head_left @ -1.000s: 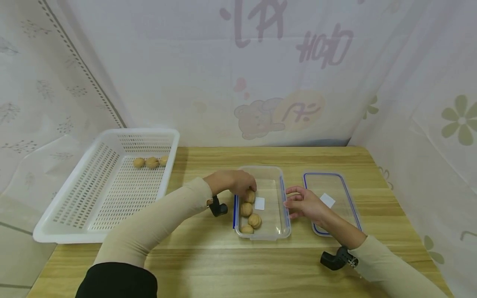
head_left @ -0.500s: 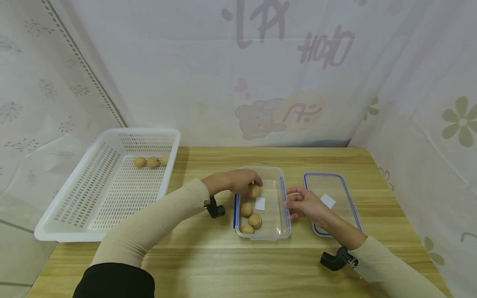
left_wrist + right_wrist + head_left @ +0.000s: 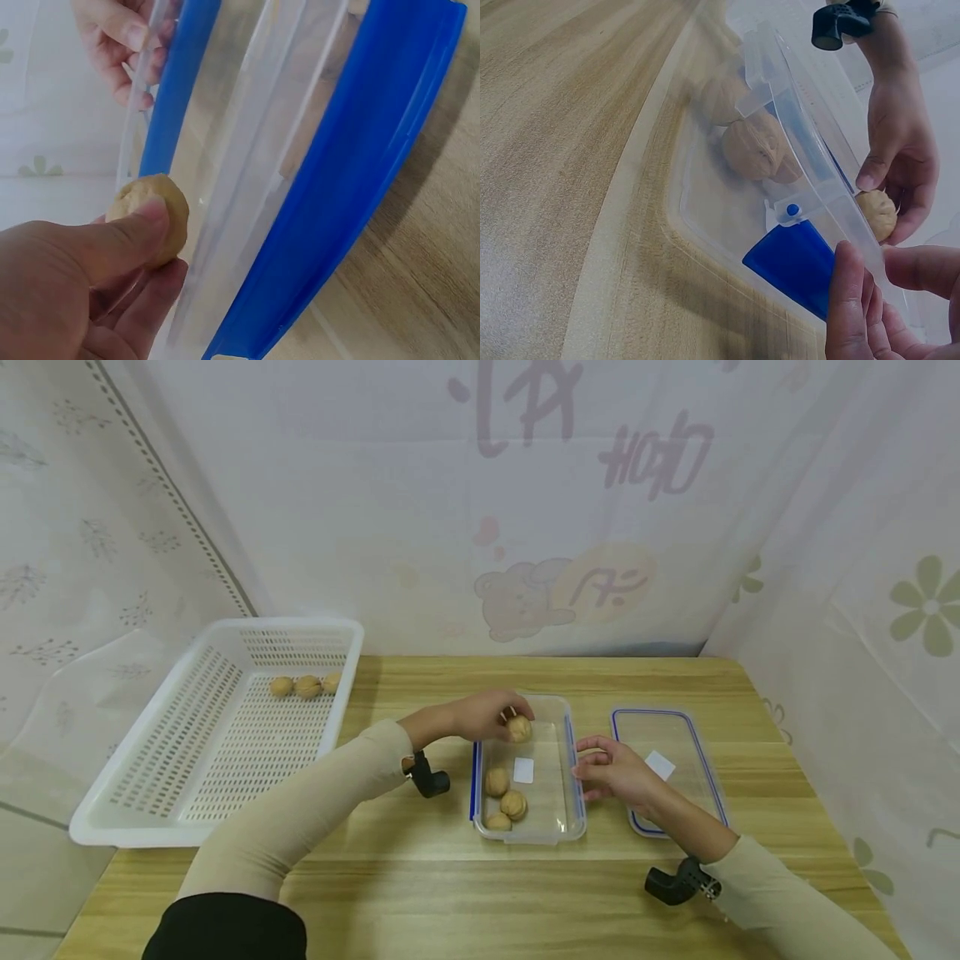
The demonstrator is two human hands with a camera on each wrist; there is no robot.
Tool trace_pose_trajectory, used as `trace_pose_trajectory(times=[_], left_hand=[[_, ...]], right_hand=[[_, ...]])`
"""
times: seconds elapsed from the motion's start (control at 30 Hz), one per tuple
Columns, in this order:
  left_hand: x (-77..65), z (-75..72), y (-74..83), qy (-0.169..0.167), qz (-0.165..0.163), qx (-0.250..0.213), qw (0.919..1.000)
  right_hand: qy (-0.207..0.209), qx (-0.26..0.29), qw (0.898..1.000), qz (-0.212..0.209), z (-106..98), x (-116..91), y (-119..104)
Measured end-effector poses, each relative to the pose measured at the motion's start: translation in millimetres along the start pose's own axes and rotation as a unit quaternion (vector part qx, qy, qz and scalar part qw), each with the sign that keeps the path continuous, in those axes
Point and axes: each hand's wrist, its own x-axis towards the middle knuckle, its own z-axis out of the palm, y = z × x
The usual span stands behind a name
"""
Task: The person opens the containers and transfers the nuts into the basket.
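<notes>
In the head view my left hand [image 3: 487, 714] pinches a walnut [image 3: 518, 728] over the far part of a clear plastic container [image 3: 551, 839]. The left wrist view shows the thumb pressed on this walnut [image 3: 161, 217], fingers behind it. Several more walnuts lie inside the container along its left side, including one [image 3: 513, 804] near the front. At the container's right wall is my right hand [image 3: 615, 772]. In the right wrist view its fingertips [image 3: 846, 262] lie either side of the rim, close to a blue side latch [image 3: 791, 262].
A white perforated basket [image 3: 225, 839] stands on the left, with several walnuts [image 3: 307, 686] at its back end. The clear lid [image 3: 652, 718] with a blue seal lies right of the container, partly under my right forearm. Patterned cloth [image 3: 420, 527] hangs behind the wooden table [image 3: 450, 910].
My left hand has lifted the walnut away from the others in the container's left side and carried it toward the far end and slightly right. The right hand has stayed in place.
</notes>
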Motion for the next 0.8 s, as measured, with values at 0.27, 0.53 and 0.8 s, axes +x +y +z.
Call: trace_pose_trajectory(times=[0.27,0.53,0.8], left_hand=[[-2.7,-3.2,0.0,0.030,0.003,-0.095,0.9950],[-9.8,-14.4,2.1,0.067,-0.006,-0.155,0.9857],[-23.7,-32.4,2.7,0.103,-0.008,-0.197,0.9749]], right_hand=[[-0.004,0.003,1.000,-0.003,0,0,1],[-0.002,0.006,1.000,-0.006,0,-1,1],[-0.007,0.006,1.000,-0.010,1,-1,2]])
